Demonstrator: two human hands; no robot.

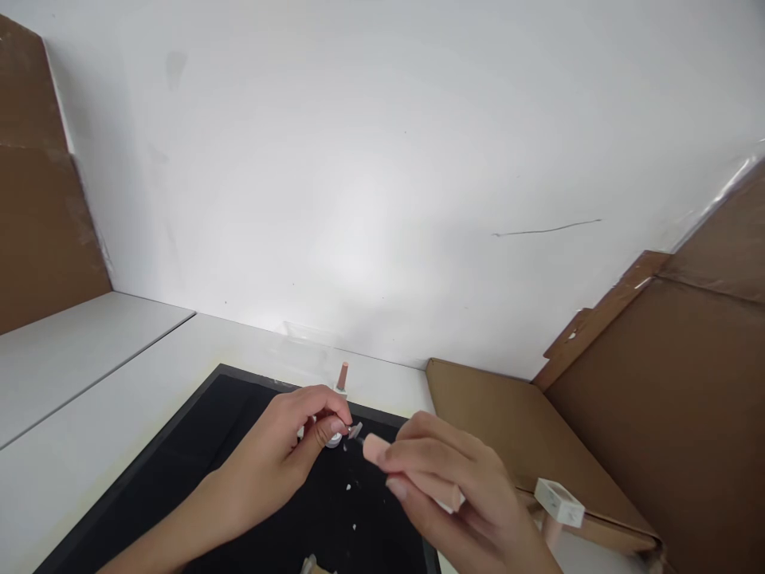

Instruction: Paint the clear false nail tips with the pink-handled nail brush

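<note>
My left hand (299, 438) is closed, thumb and forefinger pinching a small, pale translucent piece (355, 431) that looks like a false nail tip. My right hand (460, 486) is wrapped round the peach cap of a nail polish brush (378, 449). Its dark bristle end points left, close to the pale piece; I cannot tell whether they touch. Behind my left fingers stands a nail polish bottle (343, 378) with a peach cap, its lower part mostly hidden. A small round whitish object (333, 440) shows just under my left fingertips.
A black mat (239, 414) lies on the white table (161, 355), with white bits (348, 487) on it. A beige object (314, 566) is cut off at the bottom. To the right are a cardboard box (514, 422) and a white-and-peach bottle (559, 504). A white wall (358, 159) rises behind.
</note>
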